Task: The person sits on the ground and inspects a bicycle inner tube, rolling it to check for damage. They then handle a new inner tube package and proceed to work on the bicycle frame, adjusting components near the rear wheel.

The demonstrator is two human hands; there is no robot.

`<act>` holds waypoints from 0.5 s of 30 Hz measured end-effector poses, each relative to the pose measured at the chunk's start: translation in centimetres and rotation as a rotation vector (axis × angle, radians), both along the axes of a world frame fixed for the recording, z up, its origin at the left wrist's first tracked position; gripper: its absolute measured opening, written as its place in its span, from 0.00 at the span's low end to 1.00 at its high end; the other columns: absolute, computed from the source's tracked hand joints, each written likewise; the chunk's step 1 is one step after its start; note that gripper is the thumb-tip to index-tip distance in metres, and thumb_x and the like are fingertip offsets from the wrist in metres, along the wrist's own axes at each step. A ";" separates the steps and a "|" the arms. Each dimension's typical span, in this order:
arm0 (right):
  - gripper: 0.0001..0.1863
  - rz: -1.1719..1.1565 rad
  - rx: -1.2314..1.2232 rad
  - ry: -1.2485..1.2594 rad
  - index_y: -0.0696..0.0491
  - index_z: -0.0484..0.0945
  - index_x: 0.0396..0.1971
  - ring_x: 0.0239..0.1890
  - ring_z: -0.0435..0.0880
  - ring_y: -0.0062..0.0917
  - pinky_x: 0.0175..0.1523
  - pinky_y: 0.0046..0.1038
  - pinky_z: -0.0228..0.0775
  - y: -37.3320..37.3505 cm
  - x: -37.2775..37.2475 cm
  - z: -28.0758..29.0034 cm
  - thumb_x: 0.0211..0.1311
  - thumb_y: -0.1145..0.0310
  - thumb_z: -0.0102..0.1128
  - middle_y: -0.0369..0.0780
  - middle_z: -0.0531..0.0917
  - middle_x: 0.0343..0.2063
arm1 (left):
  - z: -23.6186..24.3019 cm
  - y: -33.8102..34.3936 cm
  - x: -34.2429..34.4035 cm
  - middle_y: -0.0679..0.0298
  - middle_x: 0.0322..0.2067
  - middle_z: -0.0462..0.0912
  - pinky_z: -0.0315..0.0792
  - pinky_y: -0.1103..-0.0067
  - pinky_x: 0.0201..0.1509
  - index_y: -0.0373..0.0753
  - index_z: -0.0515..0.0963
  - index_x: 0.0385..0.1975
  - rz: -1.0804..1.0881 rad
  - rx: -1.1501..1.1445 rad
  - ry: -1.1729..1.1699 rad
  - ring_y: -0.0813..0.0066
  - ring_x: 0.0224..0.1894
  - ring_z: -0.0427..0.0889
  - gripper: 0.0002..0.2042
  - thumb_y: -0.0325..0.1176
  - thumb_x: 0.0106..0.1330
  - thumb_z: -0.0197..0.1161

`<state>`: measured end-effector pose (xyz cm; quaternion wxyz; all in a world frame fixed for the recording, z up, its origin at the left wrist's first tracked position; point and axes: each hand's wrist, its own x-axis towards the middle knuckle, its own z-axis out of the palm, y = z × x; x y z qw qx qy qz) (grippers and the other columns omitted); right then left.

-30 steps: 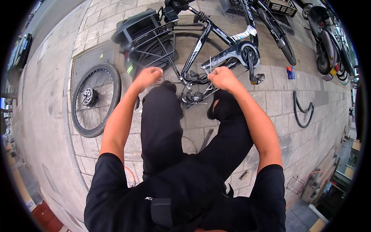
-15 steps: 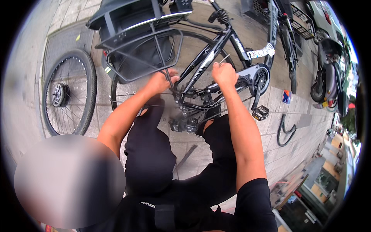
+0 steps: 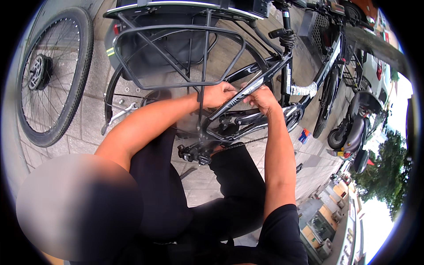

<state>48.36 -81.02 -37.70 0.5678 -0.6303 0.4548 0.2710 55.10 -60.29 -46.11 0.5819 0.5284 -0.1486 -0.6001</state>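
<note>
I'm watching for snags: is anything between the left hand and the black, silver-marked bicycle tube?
Nothing visible stands between the left hand and the black, silver-marked bicycle tube; a thin black metal rack strut crosses the left wrist.

- Black metal bicycle frame with white graphics (image 3: 236,99): patterned rear tube slants from upper right to lower left; pale printed wrap (image 3: 304,90) around another tube farther right.
- Black tubular-metal rear rack (image 3: 181,84): a rounded loop, left of the frame's upper part.
- Black rear derailleur (image 3: 194,155): hangs at the frame's lower rear end (fine detail too small to read).
- Dark metal-link chain (image 3: 244,144): stretches rightward from near the derailleur, below the frame.
</note>
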 end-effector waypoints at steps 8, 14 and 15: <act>0.18 -0.256 0.182 -0.154 0.59 0.81 0.51 0.30 0.86 0.22 0.28 0.21 0.73 -0.8 -0.4 -2.8 0.72 0.61 0.67 0.42 0.90 0.35 | 0.8 0.0 1.7 0.60 0.34 0.89 0.79 0.76 0.38 0.34 0.82 0.55 0.041 -0.014 -0.212 0.76 0.32 0.86 0.16 0.38 0.74 0.65; 0.17 -0.241 0.206 -0.133 0.56 0.82 0.52 0.33 0.89 0.25 0.33 0.24 0.76 -1.4 -0.8 -3.0 0.74 0.59 0.65 0.39 0.91 0.34 | -0.1 -0.1 1.7 0.49 0.41 0.88 0.80 0.64 0.48 0.35 0.84 0.49 0.132 -0.071 -0.464 0.51 0.44 0.88 0.15 0.38 0.69 0.68; 0.17 -0.243 0.187 -0.131 0.56 0.81 0.52 0.33 0.89 0.25 0.33 0.24 0.76 -1.4 -0.8 -3.1 0.74 0.59 0.65 0.39 0.91 0.34 | -0.4 -0.2 1.9 0.49 0.40 0.88 0.80 0.63 0.48 0.35 0.84 0.49 0.149 -0.122 -0.537 0.50 0.44 0.88 0.15 0.38 0.69 0.67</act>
